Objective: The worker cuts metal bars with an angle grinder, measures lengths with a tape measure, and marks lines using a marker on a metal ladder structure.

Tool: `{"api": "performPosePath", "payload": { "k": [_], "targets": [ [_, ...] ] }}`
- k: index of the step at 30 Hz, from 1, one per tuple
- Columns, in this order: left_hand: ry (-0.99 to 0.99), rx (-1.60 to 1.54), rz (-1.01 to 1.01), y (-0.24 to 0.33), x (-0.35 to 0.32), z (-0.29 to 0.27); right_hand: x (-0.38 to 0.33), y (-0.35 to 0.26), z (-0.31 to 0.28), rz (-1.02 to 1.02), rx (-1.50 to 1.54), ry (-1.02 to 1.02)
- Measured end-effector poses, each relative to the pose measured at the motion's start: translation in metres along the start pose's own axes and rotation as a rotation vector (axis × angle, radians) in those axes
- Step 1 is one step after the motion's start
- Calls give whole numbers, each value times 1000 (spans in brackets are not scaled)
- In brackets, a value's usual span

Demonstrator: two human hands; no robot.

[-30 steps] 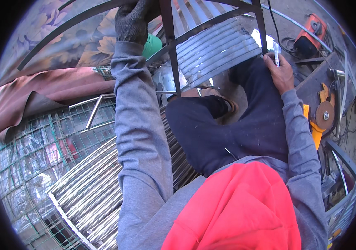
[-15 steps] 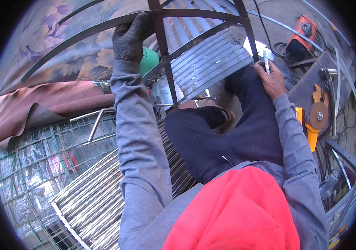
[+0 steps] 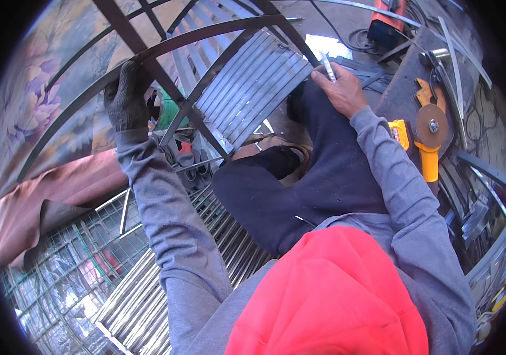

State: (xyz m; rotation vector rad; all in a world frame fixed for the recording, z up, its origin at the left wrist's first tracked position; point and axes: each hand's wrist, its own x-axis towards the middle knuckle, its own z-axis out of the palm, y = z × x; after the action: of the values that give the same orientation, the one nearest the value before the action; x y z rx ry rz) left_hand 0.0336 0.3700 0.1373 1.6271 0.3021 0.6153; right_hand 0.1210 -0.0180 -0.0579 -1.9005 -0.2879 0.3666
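A dark metal frame (image 3: pixel 167 83) of flat bars, one bent in a long arc, stands tilted in front of me. My left hand (image 3: pixel 127 97), in a dark knit glove, has its fingers wrapped round the arced bar near a crossing with a straight bar; some fingertips are hidden behind it. My bare right hand (image 3: pixel 343 92) rests by my raised knee and grips a white marker pen (image 3: pixel 327 66), held upright. Close to its fingertips is the end of another bar of the frame. Ribbed grey metal (image 3: pixel 247 89) shows behind the frame.
An angle grinder (image 3: pixel 429 142) with a brown disc lies at my right, near a red machine (image 3: pixel 388 18) with cables. Bundled shiny metal rods (image 3: pixel 140 296) and green wire mesh (image 3: pixel 75 248) are at my left. Beyond them lie a reddish sheet (image 3: pixel 63 195) and a flowered panel (image 3: pixel 34 100).
My view has turned somewhat. The frame has tilted leftward, with my left hand still on its arced bar. My right hand keeps the marker pen near the bar's end.
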Motion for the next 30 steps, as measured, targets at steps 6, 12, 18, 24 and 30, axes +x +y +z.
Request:
{"api": "performPosePath", "payload": {
  "k": [6,12,18,24,30],
  "targets": [
    [-31,60,16,-7,3,-21,2,4,2,-11,0,30],
    [-39,109,-15,-2,0,-11,1,5,1,-38,19,30],
    [-53,250,67,1,0,-13,1,5,1,-19,42,17],
    [-9,105,-13,9,-6,-2,3,7,1,-29,55,14],
    [-20,152,23,7,-6,-3,3,5,2,-4,59,6]
  ]
}}
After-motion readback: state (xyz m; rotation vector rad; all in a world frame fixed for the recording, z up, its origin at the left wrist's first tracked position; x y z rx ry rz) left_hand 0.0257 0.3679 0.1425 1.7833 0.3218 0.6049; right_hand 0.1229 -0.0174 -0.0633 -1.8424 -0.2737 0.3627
